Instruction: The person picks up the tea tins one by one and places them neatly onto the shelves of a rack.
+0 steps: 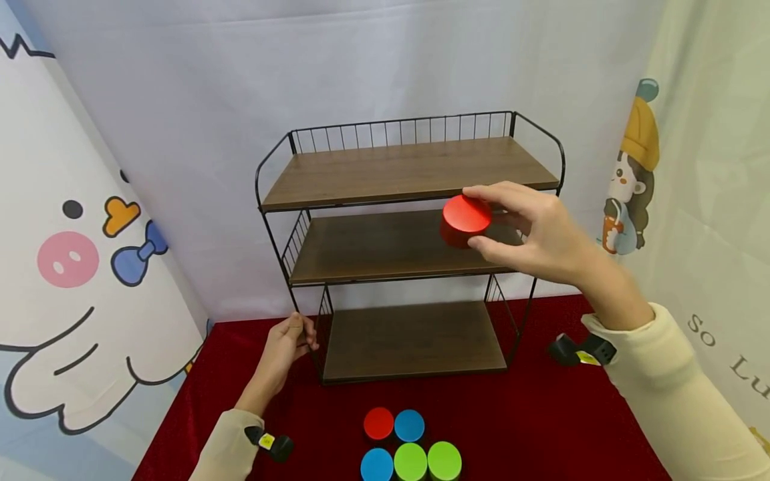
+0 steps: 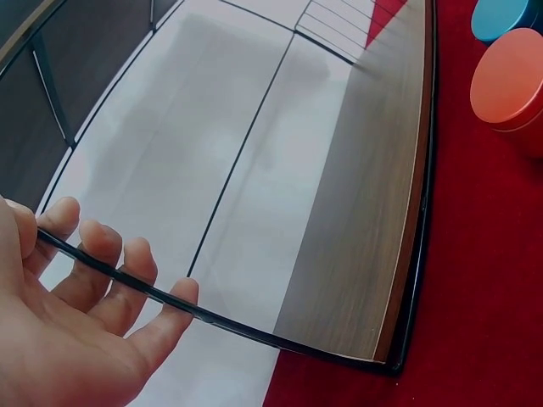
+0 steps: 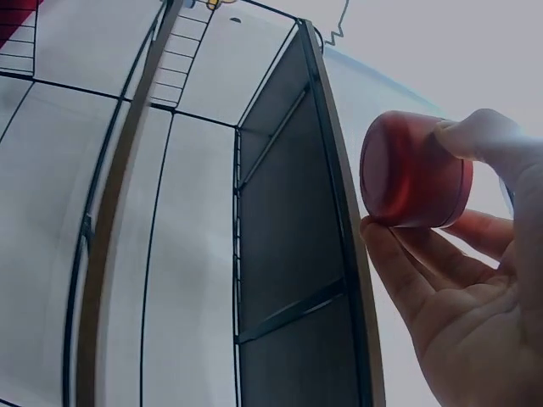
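My right hand (image 1: 535,230) pinches a short round red tin (image 1: 466,219) between thumb and fingers. In the head view the tin overlaps the front edge of the upper part of a three-tier shelf rack (image 1: 409,174), between its top and middle boards. From the right wrist, the tin's red side (image 3: 416,170) shows beside a board's edge, thumb on one side and fingers on the other. Low on the rack's left side, my left hand (image 1: 287,344) holds the thin black metal post (image 2: 246,333), with its fingers bent behind the bar.
In front of the rack, a red tin (image 1: 379,423), two blue tins (image 1: 410,425) and two green tins (image 1: 444,459) stand close together on the dark red cloth (image 1: 559,414). Wire rails (image 1: 403,130) edge the rack's top board. Printed curtains hang on both sides.
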Available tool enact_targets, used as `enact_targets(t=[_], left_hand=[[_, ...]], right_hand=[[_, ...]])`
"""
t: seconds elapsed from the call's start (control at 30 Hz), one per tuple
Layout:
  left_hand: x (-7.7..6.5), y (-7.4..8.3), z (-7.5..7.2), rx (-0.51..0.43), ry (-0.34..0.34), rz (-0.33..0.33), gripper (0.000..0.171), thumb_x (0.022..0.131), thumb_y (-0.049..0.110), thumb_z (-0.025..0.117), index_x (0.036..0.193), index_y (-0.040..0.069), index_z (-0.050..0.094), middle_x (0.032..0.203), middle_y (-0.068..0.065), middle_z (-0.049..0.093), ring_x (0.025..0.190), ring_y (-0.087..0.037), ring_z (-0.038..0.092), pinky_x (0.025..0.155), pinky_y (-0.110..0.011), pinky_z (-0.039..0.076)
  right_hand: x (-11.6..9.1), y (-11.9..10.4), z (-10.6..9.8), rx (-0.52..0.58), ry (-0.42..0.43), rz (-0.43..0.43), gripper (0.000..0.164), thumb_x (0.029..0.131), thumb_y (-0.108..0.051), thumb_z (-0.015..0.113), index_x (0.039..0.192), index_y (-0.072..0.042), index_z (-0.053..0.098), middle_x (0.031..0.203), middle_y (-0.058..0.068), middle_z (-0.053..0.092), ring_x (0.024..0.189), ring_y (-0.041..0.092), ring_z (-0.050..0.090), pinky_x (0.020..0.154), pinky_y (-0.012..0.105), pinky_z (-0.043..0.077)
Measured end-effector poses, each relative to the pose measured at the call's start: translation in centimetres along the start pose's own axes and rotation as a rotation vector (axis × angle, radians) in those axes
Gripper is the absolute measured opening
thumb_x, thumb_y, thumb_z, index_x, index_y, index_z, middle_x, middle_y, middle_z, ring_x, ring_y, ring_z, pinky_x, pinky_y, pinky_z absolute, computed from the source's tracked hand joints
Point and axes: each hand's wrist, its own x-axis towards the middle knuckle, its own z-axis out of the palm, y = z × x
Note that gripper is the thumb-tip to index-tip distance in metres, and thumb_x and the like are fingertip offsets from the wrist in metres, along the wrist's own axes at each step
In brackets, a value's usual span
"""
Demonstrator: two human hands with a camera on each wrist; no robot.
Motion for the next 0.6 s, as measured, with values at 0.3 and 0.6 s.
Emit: enact_targets(t=[0.3, 0.6], left_hand=[[0.1, 0.0, 0.0, -0.005, -0.003, 0.002, 0.048, 0.114, 0.037, 0.030, 0.096, 0.000, 0.054, 0.089, -0.006, 0.053, 0.079, -0.019, 0.059, 0.080, -0.033, 0.057], [0.1, -0.1, 0.0, -0.003, -0.003, 0.001, 0.047, 0.114, 0.037, 0.030, 0.095, 0.000, 0.053, 0.090, -0.005, 0.053, 0.080, -0.019, 0.059, 0.082, -0.034, 0.057]], right_hand=[[1.0, -0.2, -1.3, 0.002, 0.009, -0.005, 0.059, 0.077, 0.012, 0.081, 0.133, 0.005, 0.063, 0.124, 0.017, 0.068, 0.109, 0.005, 0.064, 0.093, 0.014, 0.053], [1.7, -0.2, -2.4, 0.008, 0.023, 0.038, 0.057, 0.080, 0.014, 0.076, 0.135, 0.007, 0.061, 0.123, 0.017, 0.068, 0.108, 0.002, 0.066, 0.095, 0.014, 0.052]])
